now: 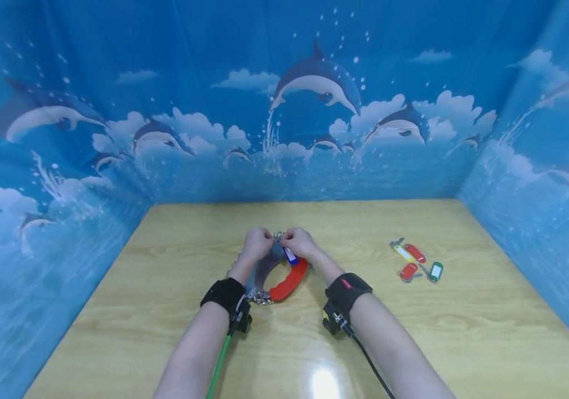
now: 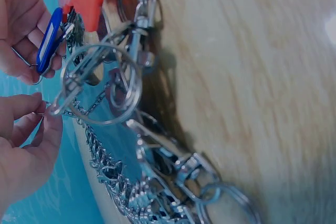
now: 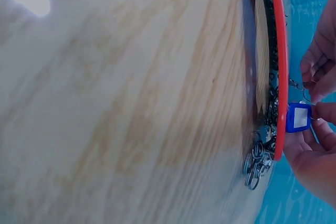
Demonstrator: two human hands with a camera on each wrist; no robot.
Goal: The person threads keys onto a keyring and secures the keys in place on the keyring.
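My left hand (image 1: 257,244) and right hand (image 1: 300,242) meet fingertip to fingertip above a curved red piece (image 1: 289,281). Right fingers pinch a blue key tag (image 2: 48,43) with a white label by its wire ring. Thumb and fingers of the left hand pinch a thin metal key ring, mostly hidden by the fingertips, at the end of a short chain (image 2: 97,100). The red piece forms a loop with a smooth, see-through bluish band (image 1: 263,266). Metal clasps with split rings (image 2: 113,85) hang along it, close to the left wrist camera.
Right of the hands on the wooden table (image 1: 464,332) lie loose keys with tags: a yellow tag (image 1: 404,254), a red tag (image 1: 416,253), another red tag (image 1: 408,271) and a green tag (image 1: 436,271). A dolphin-print curtain (image 1: 274,177) stands around the table's back and sides.
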